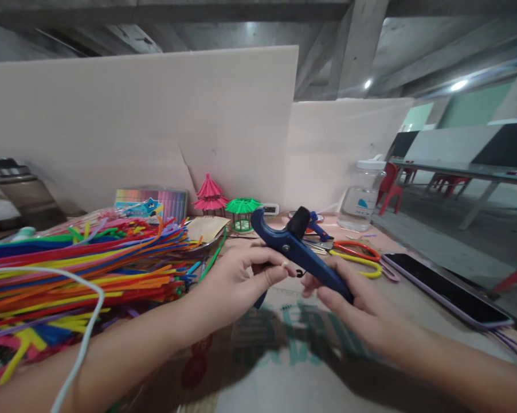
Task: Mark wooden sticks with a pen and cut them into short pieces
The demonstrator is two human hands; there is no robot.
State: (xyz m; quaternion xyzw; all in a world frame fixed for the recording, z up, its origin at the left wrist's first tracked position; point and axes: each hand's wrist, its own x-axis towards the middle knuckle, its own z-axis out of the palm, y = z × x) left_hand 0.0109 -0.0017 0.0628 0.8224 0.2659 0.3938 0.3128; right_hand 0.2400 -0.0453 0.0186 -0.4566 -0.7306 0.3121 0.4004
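In the right hand [357, 301], a hand tool [305, 259] is hanging before the scissors [356, 243], toward their left. A phone [447, 289] is lying right of the scissors, a bottle [361, 198] is standing behind them, and a glue gun [318, 229] is resting behind-left. Two model pavilions [242, 205] are standing farther left; pipe cleaners [112, 275] are lying well left.

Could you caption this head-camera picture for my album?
Right hand gripping a blue tool, left hand close beside it, colourful craft strips heaped at left.

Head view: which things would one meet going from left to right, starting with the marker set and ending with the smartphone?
Marker set → pink miniature pagoda → green-roofed miniature pavilion → blue hook-ended tool → clear bottle with white lid → smartphone.
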